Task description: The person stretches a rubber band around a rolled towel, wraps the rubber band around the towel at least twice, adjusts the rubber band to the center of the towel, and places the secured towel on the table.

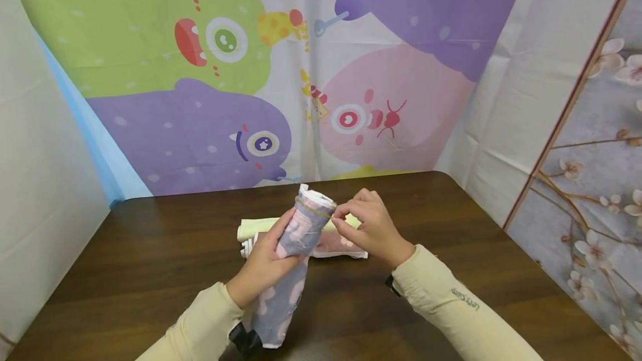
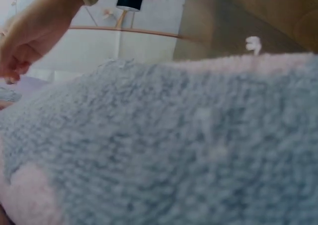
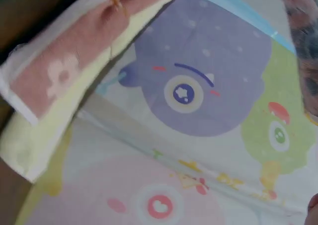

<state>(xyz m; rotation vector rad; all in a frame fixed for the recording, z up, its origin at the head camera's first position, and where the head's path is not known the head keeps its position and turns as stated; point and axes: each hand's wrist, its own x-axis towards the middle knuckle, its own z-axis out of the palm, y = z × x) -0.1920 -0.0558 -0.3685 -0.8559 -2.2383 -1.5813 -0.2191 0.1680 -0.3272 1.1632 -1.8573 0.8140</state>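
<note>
My left hand (image 1: 266, 263) grips a rolled grey towel (image 1: 301, 233) with pink patches, its rolled end tilted up. A loose length of the same towel hangs down below the hand. Around the roll near its top runs a thin yellowish rubber band (image 1: 315, 208). On the right side of the roll, my right hand (image 1: 371, 227) pinches the band between thumb and finger. The grey towel's fuzzy surface (image 2: 164, 140) fills most of the left wrist view, with the right hand (image 2: 35, 36) at upper left.
Behind the hands lie a brownish-pink rolled towel (image 3: 49, 81) with a rubber band (image 3: 115, 0) round it and a pale yellow towel (image 3: 30, 150). They rest on the dark wooden table (image 1: 165, 261). A cartoon-print curtain (image 1: 311, 71) hangs beyond its far edge.
</note>
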